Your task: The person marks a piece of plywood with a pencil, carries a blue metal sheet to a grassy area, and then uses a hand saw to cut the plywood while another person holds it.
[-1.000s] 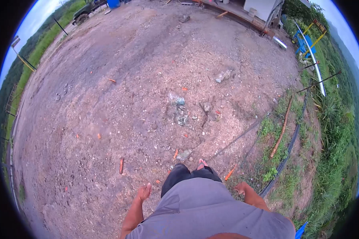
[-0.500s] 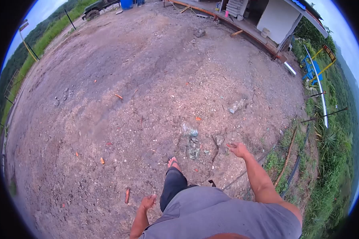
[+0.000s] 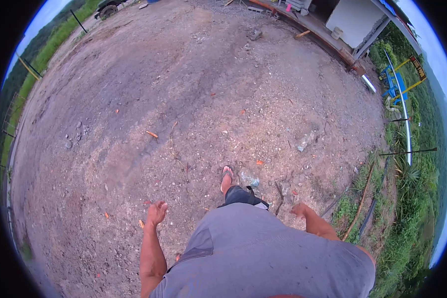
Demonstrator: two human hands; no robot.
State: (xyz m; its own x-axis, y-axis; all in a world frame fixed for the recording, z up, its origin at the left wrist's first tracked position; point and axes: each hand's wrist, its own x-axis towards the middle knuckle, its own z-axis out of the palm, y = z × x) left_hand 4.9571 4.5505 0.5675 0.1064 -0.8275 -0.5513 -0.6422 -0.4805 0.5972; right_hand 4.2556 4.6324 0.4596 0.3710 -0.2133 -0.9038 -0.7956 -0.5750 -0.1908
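My left hand (image 3: pixel 157 212) hangs over the gravelly ground at my left side, fingers loosely bent and thumb apart, with nothing in it. An orange fragment (image 3: pixel 141 224) lies on the ground near that hand in the view. On the other side, my right hand (image 3: pixel 299 210) is held low beside my hip, its fingers loose and no object visible in it. Near it are a dark stick (image 3: pixel 281 196) and a small reddish piece (image 3: pixel 294 192). My sandalled foot (image 3: pixel 226 175) is forward on the dirt, beside a pale greenish stone-like patch (image 3: pixel 249 179).
A building with a raised porch edge (image 3: pixel 328 43) stands at the upper right. Grass and plants (image 3: pixel 407 198) run down a slope along the right, with a white pole (image 3: pixel 407 129) and a blue chair-like object (image 3: pixel 392 84). A vehicle wheel (image 3: pixel 108 11) shows at upper left.
I have stepped forward, so the ground features sit lower in view. My left hand has swung forward and up; my right hand has swung back toward my body.
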